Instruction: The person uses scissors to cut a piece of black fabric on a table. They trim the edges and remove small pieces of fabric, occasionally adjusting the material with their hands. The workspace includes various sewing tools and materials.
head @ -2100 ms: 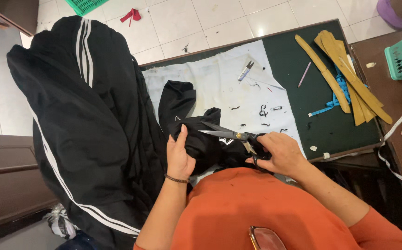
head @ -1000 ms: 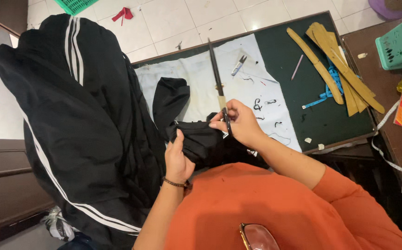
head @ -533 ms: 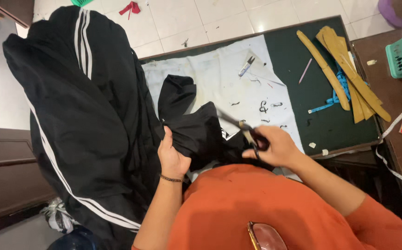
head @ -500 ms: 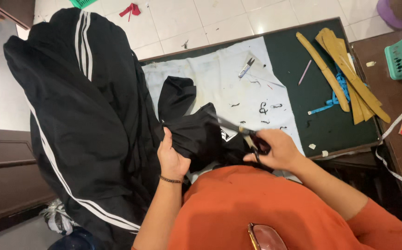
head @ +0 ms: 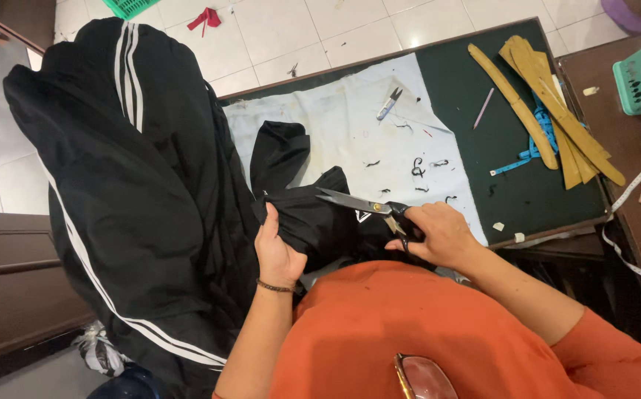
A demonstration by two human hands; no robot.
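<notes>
fingers of the right hand are closed through the dark handles of a pair of steel scissors, whose blades look nearly closed and point left, lying on a bunched fold of black cloth. fingers of the left hand are closed on that same fold, pinching it up at the near edge of the table, just in front of the person's orange shirt. the rest of the black garment with white side stripes spills over the left edge of the table and hangs toward the tiled floor. a pale sheet of cloth or paper covers the middle of the dark green table top, dotted with short black thread scraps, with a small thread snipper near the far edge. toward the right edge lie long yellowish wooden curved rulers and a blue tape.

judging by this, trimming or cutting the gripped fold is the step in hand. a next cut would need the cloth held taut and the left fingers kept clear of the blades.
</notes>
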